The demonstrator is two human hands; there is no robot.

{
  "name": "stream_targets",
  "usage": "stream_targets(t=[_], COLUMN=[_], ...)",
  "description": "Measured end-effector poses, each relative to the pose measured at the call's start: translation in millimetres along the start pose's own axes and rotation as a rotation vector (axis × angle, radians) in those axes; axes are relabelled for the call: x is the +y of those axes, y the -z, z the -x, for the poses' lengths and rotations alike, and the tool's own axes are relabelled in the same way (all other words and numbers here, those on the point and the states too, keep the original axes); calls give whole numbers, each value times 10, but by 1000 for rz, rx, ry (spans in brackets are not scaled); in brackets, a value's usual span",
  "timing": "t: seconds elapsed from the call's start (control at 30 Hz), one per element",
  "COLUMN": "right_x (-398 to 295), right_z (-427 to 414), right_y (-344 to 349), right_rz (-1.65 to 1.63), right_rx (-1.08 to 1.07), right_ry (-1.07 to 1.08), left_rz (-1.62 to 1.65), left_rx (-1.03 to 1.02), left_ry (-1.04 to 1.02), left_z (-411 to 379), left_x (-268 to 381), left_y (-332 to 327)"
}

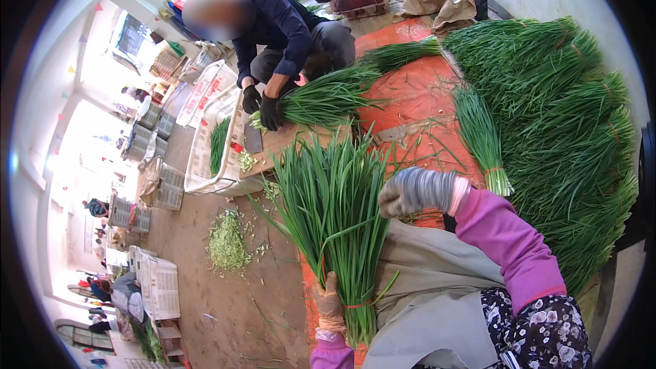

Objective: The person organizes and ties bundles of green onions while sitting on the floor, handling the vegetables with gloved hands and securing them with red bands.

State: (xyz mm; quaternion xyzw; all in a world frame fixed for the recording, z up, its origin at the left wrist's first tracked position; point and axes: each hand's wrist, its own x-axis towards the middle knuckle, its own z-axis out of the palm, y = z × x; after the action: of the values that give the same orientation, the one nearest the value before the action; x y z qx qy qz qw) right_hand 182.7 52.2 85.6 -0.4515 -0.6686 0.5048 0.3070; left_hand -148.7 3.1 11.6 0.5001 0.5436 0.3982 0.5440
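Note:
A thick bundle of garlic chives (338,205) leans across my lap, leaf tips pointing away from me. A red band (360,305) ties it near the cut stem end. My left hand (329,294), in a tan glove, grips the bundle's left side beside that band. At the bundle's right edge, near the leaves, is my right hand (410,193) in a grey striped glove. Its fingers are curled, and whether any leaf is between them is hidden. Another banded bundle (482,138) lies on the orange sheet (410,92) beyond my right hand.
Banded chive bundles (564,128) are heaped along the right wall. Across from me, a co-worker in black gloves (269,110) holds chives on a wooden board (302,138), beside a cleaver (252,138). A white plastic crate (202,177) stands left; trimmings (228,243) lie on the floor.

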Motion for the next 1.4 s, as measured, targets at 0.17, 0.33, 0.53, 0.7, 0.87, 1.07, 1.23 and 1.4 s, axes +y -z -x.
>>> stream_targets(t=[0.17, 0.33, 0.53, 0.7, 0.87, 1.07, 1.23, 1.4], right_x=[19, 104, 131, 224, 346, -157, -232, -202], right_z=[-76, -472, -610, -461, -383, -520, -588, -636], right_y=[2, 68, -81, 126, 275, -60, -104, -188], right_rz=[267, 699, 806, -416, 99, -9, 368, 148], right_rx=[258, 273, 194, 397, 635, 327, 253, 305], right_ry=[-120, -294, -113, -238, 527, 327, -167, -177], left_rz=[62, 49, 58, -25, -14, -18, -12, -36], left_rx=[-6, -3, -13, -10, 4, 8, 42, 39], left_ry=[-22, -62, -57, -46, -60, -70, -65, -43], left_z=[-17, -117, -116, -69, -62, -53, 22, -9], left_x=[-84, -223, -278, -237, -208, -125, -12, -81], left_y=[14, 97, 127, 141, 75, 43, -37, 44])
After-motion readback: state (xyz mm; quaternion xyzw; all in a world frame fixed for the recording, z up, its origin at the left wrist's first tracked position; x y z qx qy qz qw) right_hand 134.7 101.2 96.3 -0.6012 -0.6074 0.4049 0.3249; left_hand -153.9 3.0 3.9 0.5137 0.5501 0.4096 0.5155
